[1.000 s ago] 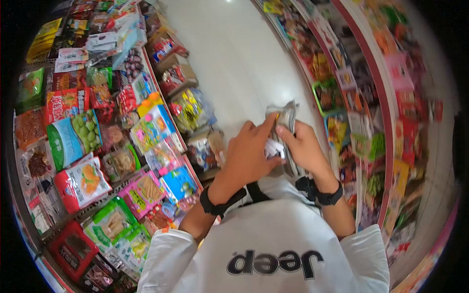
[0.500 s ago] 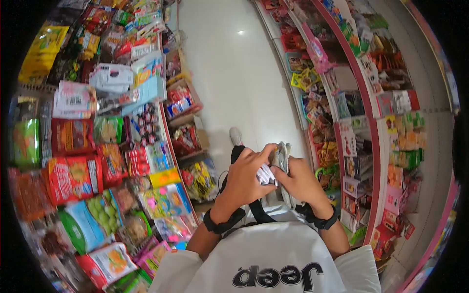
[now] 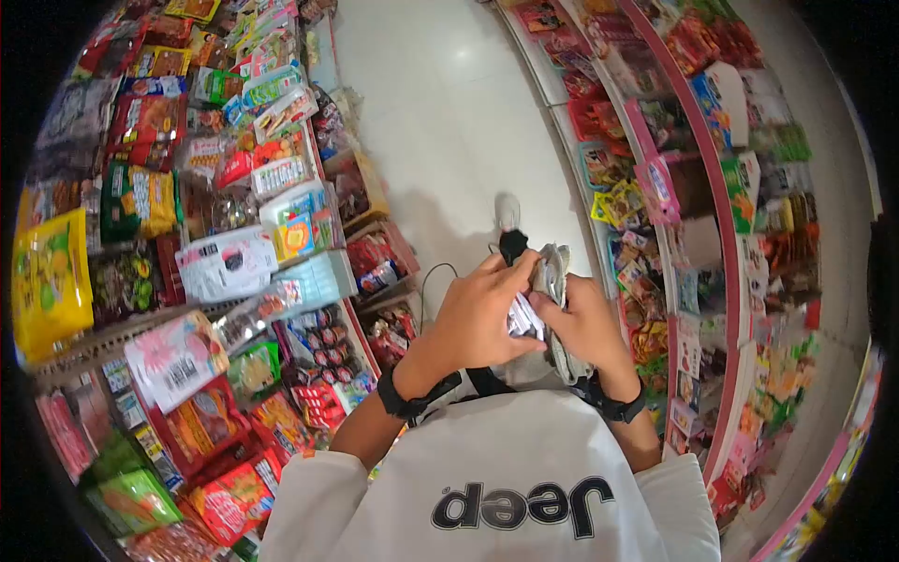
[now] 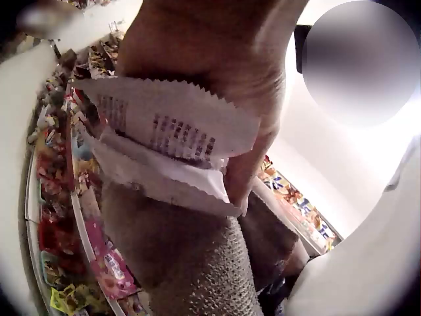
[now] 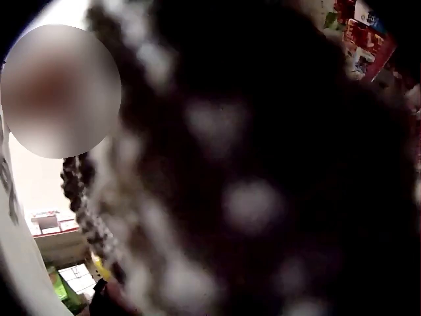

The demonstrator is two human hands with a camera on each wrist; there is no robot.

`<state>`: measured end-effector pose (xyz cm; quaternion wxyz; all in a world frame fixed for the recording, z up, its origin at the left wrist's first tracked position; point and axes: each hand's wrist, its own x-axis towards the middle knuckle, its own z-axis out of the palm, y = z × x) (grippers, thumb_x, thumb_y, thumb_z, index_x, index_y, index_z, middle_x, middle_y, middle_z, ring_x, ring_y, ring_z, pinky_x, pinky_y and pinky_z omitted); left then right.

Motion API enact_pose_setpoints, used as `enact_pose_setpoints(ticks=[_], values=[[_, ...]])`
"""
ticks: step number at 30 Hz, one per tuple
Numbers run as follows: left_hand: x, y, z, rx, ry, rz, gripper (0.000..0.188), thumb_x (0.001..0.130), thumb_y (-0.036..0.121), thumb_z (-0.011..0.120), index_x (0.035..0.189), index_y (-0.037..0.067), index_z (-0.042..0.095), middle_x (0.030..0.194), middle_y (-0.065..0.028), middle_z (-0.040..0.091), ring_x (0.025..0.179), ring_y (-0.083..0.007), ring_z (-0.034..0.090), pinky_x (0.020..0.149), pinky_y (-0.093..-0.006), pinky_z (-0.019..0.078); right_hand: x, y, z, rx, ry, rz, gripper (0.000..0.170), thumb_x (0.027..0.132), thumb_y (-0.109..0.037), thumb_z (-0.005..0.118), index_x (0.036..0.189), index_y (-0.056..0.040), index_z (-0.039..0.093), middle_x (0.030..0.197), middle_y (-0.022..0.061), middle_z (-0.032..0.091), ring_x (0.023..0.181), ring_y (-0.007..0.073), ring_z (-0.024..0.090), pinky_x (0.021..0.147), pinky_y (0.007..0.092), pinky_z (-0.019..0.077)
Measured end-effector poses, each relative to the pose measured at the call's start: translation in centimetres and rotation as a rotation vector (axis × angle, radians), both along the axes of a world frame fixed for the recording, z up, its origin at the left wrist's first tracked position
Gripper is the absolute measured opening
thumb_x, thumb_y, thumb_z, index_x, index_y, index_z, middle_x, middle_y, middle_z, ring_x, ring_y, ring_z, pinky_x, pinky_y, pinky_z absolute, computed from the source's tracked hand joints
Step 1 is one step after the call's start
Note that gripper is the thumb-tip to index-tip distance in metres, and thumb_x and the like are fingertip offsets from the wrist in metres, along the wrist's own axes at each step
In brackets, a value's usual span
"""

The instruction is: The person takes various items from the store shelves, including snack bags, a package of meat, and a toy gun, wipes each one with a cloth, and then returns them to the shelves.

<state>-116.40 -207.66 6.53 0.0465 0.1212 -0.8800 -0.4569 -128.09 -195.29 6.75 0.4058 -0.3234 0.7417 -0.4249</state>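
My left hand [image 3: 473,314] holds small white paper packets [image 3: 524,317] in front of my shirt. In the left wrist view the packets [image 4: 177,125] show zigzag edges and lines of printed text. Beside it my right hand [image 3: 590,323] grips a folded grey cloth [image 3: 552,272], its thumb lying over the cloth toward the packets. Close below the packets, the cloth [image 4: 217,276] shows a coarse, nubby weave in the left wrist view. Dark, blurred material [image 5: 250,197] fills most of the right wrist view and hides the right hand there.
Bagged snacks crowd the sloping shelf [image 3: 178,272] on the left, with open boxes [image 3: 379,258] low along its base. Red-edged shelves [image 3: 726,206] line the right side. Between them runs a pale tiled floor [image 3: 440,112], where a shoe [image 3: 507,211] shows beyond the hands.
The shelves have slid downward in the head view as the person moves along the aisle. Both hands stay together, still holding the packets and the grey cloth.
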Motion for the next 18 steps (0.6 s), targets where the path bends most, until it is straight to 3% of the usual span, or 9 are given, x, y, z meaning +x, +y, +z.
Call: enact_pose_setpoints(ticks=[3, 7, 13, 16, 18], values=[[-4.4, -5.9, -1.1, -0.081, 0.056, -0.016, 0.082, 0.049, 0.022, 0.082, 0.117, -0.001, 0.044, 0.081, -0.0126, 0.058, 0.081, -0.0321, 0.054, 0.068, -0.0394, 0.0463, -5.4, -6.9, -2.7, -0.138, -0.021, -0.009, 0.021, 0.076, -0.014, 0.059, 0.084, 0.0047, 0.057, 0.066, 0.0211, 0.057, 0.06, 0.0354, 0.059, 0.055, 0.0365, 0.0448], [-11.6, -14.4, -0.2, -0.178, -0.096, 0.079, 0.073, 0.051, 0.027, 0.082, 0.11, 0.001, 0.047, 0.085, -0.0096, 0.06, 0.08, -0.0325, 0.054, 0.064, -0.0403, 0.0467, -12.9, -17.1, -1.9, -0.097, 0.018, 0.024, 0.021, 0.073, -0.013, 0.058, 0.085, 0.0036, 0.058, 0.069, 0.0207, 0.058, 0.065, 0.038, 0.059, 0.057, 0.0367, 0.0461], [-20.1, -26.6, 2.6, -0.162, -0.077, 0.187, 0.083, 0.05, 0.026, 0.081, 0.12, 0.002, 0.043, 0.084, -0.0083, 0.06, 0.079, -0.03, 0.054, 0.063, -0.0398, 0.0469, -23.0, -31.1, 0.8, -0.121, -0.035, 0.14, 0.016, 0.075, -0.009, 0.052, 0.082, 0.0047, 0.056, 0.065, 0.0173, 0.058, 0.059, 0.0229, 0.06, 0.057, 0.032, 0.0461], [-24.1, -33.0, 2.8, -0.235, 0.052, 0.285, 0.085, 0.049, 0.023, 0.079, 0.123, 0.0, 0.043, 0.078, -0.0067, 0.061, 0.076, -0.0278, 0.054, 0.059, -0.0374, 0.0473, -26.4, -37.3, 1.4, -0.105, -0.025, 0.187, 0.018, 0.078, -0.01, 0.052, 0.088, 0.0051, 0.055, 0.067, 0.0181, 0.058, 0.061, 0.0251, 0.06, 0.058, 0.0334, 0.046], [-26.2, -38.1, 2.4, -0.218, 0.012, 0.373, 0.083, 0.05, 0.024, 0.077, 0.122, 0.003, 0.042, 0.076, -0.0057, 0.06, 0.076, -0.0255, 0.054, 0.056, -0.0366, 0.047, -28.0, -41.1, 1.2, -0.058, -0.067, 0.222, 0.02, 0.08, -0.01, 0.053, 0.091, 0.0054, 0.054, 0.07, 0.0194, 0.058, 0.064, 0.0275, 0.06, 0.061, 0.035, 0.0461]])
